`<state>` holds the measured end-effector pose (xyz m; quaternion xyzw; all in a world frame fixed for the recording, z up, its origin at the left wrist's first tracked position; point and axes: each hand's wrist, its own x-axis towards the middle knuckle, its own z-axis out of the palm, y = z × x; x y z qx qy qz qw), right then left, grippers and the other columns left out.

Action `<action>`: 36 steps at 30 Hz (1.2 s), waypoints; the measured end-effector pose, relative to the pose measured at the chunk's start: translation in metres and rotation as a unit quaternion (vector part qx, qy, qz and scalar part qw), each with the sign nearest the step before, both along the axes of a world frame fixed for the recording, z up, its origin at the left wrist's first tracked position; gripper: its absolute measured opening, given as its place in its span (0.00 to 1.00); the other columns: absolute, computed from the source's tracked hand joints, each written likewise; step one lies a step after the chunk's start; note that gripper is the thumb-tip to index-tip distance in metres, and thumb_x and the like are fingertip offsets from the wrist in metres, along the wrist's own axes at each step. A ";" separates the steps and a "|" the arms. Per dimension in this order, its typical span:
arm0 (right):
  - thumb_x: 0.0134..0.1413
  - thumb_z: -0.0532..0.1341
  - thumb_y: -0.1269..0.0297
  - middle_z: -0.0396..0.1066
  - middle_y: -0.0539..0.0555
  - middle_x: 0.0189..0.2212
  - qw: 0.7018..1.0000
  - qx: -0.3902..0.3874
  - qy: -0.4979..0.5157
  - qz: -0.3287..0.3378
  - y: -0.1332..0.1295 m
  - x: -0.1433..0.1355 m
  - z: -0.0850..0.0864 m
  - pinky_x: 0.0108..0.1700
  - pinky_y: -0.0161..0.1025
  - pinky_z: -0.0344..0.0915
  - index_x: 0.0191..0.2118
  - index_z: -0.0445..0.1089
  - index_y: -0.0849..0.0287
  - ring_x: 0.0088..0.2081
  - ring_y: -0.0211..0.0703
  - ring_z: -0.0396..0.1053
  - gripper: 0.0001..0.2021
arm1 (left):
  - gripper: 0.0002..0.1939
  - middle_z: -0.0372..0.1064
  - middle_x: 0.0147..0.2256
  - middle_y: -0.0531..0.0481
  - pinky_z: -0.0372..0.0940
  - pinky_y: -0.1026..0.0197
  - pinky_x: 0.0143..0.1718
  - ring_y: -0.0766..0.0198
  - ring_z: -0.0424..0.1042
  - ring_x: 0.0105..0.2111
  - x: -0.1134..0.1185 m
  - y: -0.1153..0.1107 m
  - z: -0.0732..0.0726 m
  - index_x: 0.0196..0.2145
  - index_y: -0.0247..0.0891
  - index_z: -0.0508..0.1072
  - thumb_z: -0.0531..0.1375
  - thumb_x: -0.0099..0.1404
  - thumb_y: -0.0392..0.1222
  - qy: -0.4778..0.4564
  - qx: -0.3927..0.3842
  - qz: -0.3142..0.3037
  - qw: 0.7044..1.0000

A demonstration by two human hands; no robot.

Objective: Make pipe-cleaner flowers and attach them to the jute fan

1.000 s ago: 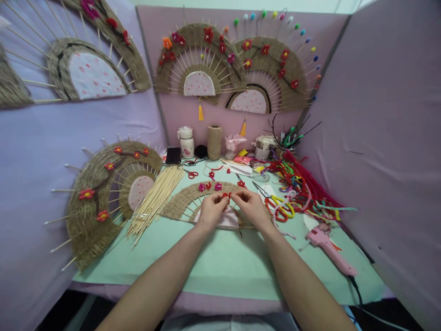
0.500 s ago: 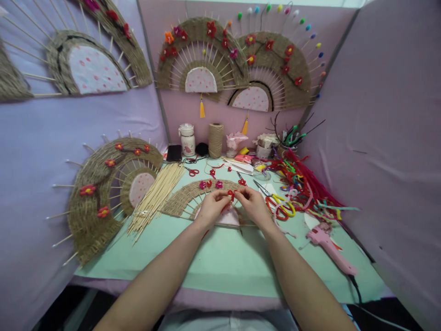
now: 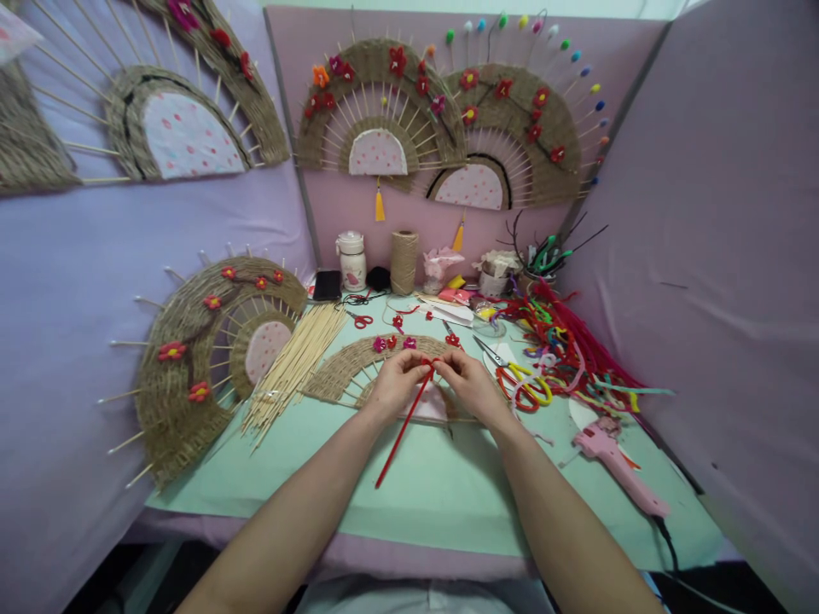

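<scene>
Between my fingertips is a red pipe cleaner (image 3: 403, 437), bent into small loops at its top, with a long straight tail slanting down toward me. My left hand (image 3: 397, 385) pinches the looped end from one side. From the other side my right hand (image 3: 470, 384) pinches the same end, fingertips almost meeting. Beneath both hands lies a twine-woven half-round fan (image 3: 339, 368) with thin sticks and a pale centre, partly covered by my hands. Small red and magenta flowers (image 3: 392, 342) sit along its upper edge.
Scissors with red and yellow handles (image 3: 528, 388) lie right of my hand, near a heap of coloured pipe cleaners (image 3: 563, 333). A pink glue gun (image 3: 618, 469) rests at the right edge. Thin sticks (image 3: 298, 362) and another woven fan (image 3: 182, 367) are left. A twine spool (image 3: 403, 263) stands behind.
The pipe cleaner's long tail now hangs down in plain sight between my forearms; before, it was mostly hidden behind my left hand. The view has shifted slightly.
</scene>
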<state>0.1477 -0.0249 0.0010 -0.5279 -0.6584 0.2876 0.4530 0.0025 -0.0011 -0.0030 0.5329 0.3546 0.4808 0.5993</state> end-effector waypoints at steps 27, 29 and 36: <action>0.52 0.55 0.51 0.64 0.49 0.23 0.997 0.016 -0.062 -0.037 -0.002 0.004 -0.003 0.28 0.35 0.57 0.30 0.64 0.58 0.25 0.38 0.59 0.14 | 0.08 0.71 0.26 0.49 0.62 0.63 0.33 0.67 0.69 0.28 -0.003 -0.005 0.005 0.29 0.31 0.71 0.63 0.48 0.35 0.032 -0.038 -0.017 0.999; 0.52 0.55 0.51 0.65 0.50 0.23 0.996 0.023 -0.075 -0.047 -0.003 0.003 -0.001 0.28 0.35 0.57 0.29 0.64 0.58 0.24 0.38 0.60 0.15 | 0.08 0.69 0.24 0.51 0.60 0.65 0.29 0.69 0.66 0.24 -0.004 -0.006 0.006 0.26 0.32 0.72 0.64 0.48 0.39 0.062 -0.037 -0.024 0.997; 0.51 0.56 0.50 0.67 0.52 0.23 0.997 0.024 -0.072 -0.028 -0.005 0.000 -0.001 0.28 0.36 0.58 0.29 0.66 0.58 0.25 0.39 0.61 0.15 | 0.06 0.66 0.22 0.54 0.55 0.67 0.24 0.73 0.61 0.21 -0.005 -0.010 0.009 0.26 0.33 0.71 0.63 0.48 0.36 0.050 -0.091 -0.020 0.994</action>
